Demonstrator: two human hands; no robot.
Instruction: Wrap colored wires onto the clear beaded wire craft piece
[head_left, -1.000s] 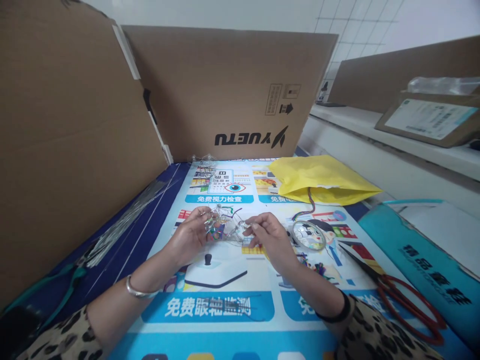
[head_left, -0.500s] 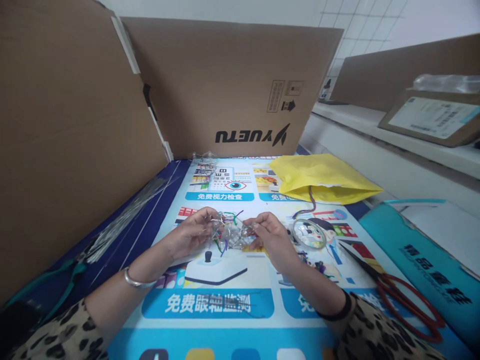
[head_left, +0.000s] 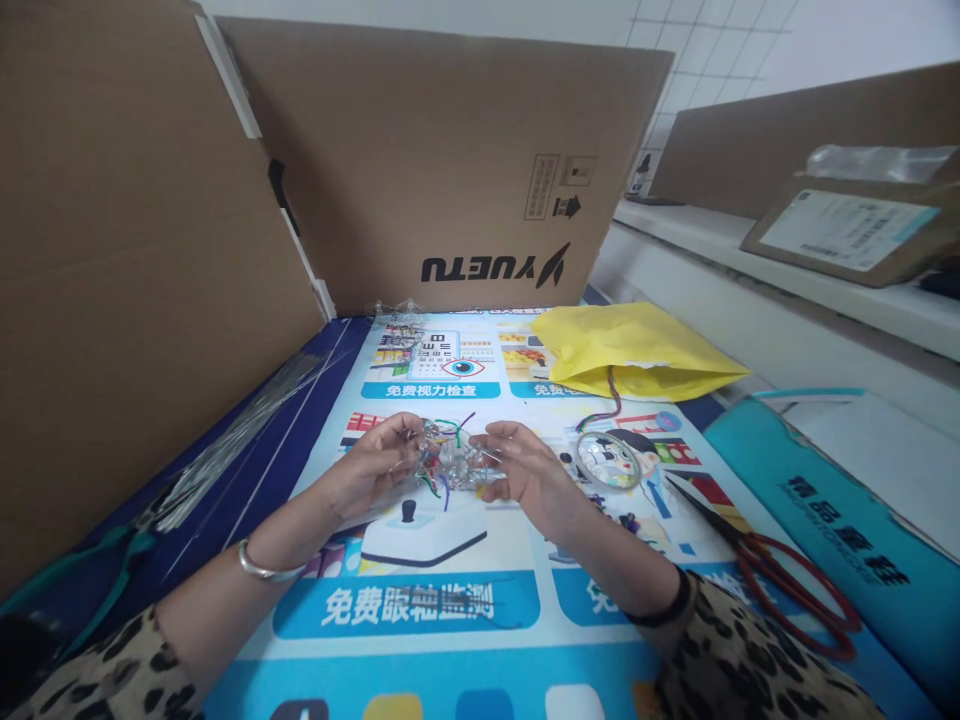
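Between my hands, above the printed sheet (head_left: 420, 650), is a clear, glassy wire piece (head_left: 454, 458) with short green and purple thread ends sticking out. My left hand (head_left: 375, 465) pinches its left side with thumb and fingers. On the other side, the fingers of my right hand (head_left: 536, 480) close loosely round the wires; its thumb lies below, and the exact contact is blurred. Just right of that hand lies a round clear dish (head_left: 609, 462) holding small shiny bits. A multicoloured cord (head_left: 616, 400) trails out of a yellow pouch (head_left: 645, 345).
Red-handled scissors (head_left: 799, 595) lie at the right beside a teal box (head_left: 840, 520). At the left are teal-handled pliers (head_left: 112, 570) and a bundle of thin wires (head_left: 232, 440). More wire pieces (head_left: 397, 325) sit before the cardboard wall (head_left: 435, 170).
My right hand's fingers have loosened and spread a little at the wire piece. My left hand keeps its pinch. The whole view has shifted slightly.
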